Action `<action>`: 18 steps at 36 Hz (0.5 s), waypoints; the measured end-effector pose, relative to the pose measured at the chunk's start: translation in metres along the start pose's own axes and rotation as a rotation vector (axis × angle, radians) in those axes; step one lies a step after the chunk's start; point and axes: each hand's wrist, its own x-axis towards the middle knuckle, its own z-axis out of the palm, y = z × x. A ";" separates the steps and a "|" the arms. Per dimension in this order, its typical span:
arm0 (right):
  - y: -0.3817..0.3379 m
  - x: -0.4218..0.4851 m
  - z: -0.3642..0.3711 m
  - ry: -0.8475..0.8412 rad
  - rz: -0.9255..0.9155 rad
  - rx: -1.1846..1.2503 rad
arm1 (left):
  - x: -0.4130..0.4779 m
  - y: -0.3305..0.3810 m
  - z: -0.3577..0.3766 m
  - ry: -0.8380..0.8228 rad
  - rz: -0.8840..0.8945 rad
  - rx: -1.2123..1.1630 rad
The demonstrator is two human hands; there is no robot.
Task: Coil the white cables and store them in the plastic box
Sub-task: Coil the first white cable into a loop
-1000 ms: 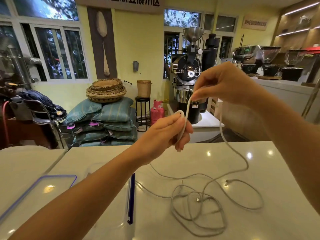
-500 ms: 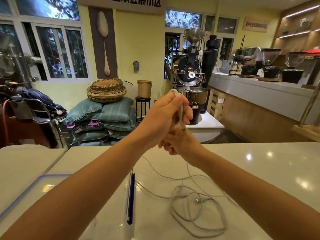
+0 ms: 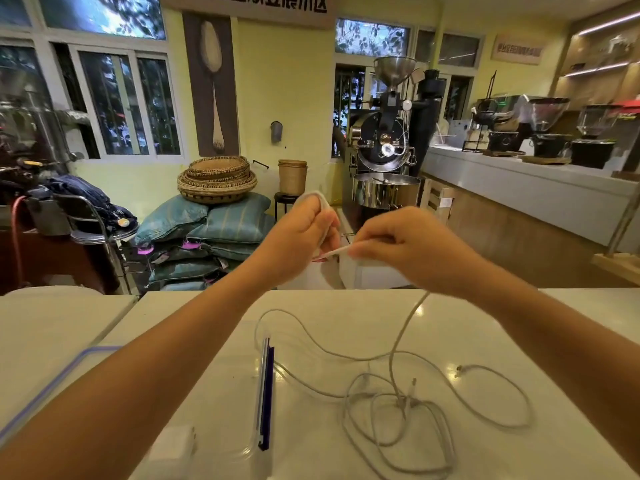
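Observation:
My left hand [image 3: 298, 233] is raised above the counter's far edge, closed on a small coil of white cable [image 3: 320, 199] whose loops show above and beside my fingers. My right hand [image 3: 398, 244] is just to its right, pinching the same cable's running length. From my right hand the cable drops to a loose tangle of white cables [image 3: 398, 407] on the white counter. The clear plastic box [image 3: 258, 441] with a blue clip stands at the front, under my left forearm. Its blue-rimmed lid [image 3: 52, 382] lies to the left.
A white charger block [image 3: 171, 445] rests near the box at the front. The white counter [image 3: 450, 320] ends just beyond my hands; behind it are sacks, baskets and a coffee roaster [image 3: 384, 150]. A second counter with grinders runs along the right.
My right hand came down from high on the right, passed under my left hand, and now sits beside it on the right, drawing cable across. The left hand rose and kept its coil.

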 end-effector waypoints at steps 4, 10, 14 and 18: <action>0.003 0.010 -0.024 0.108 -0.074 -0.032 | -0.013 -0.002 0.008 -0.127 -0.045 -0.025; 0.014 0.023 -0.049 0.134 -0.094 -0.022 | -0.027 0.009 0.017 -0.223 -0.046 -0.353; 0.023 0.025 -0.051 0.171 -0.117 0.158 | -0.033 0.025 0.021 -0.313 -0.033 -0.484; 0.030 0.024 -0.036 0.219 -0.067 0.511 | -0.037 0.042 0.023 -0.386 0.006 -0.594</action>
